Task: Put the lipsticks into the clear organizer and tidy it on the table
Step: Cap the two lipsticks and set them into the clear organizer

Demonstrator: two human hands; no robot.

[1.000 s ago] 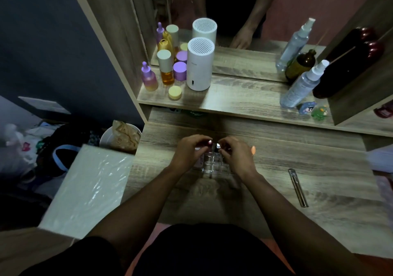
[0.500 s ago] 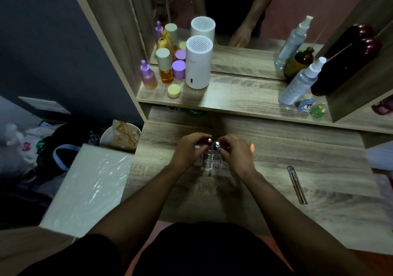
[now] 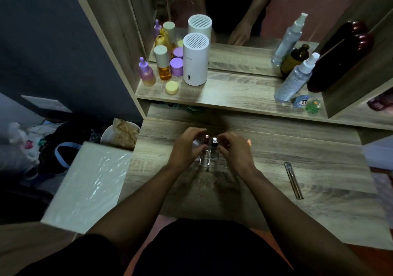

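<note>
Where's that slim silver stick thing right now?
The slim silver stick lies alone on the table, to the right of the right hand and the clear organizer.

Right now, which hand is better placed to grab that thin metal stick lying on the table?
The right hand: the metal stick lies off to its side, with nothing between them. The left hand would have to cross over the clear organizer.

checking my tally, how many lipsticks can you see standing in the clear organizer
2: a dark red lipstick and a black-and-silver lipstick stand side by side at the back of the clear organizer. The hands cover both sides, so more may be hidden.
</note>
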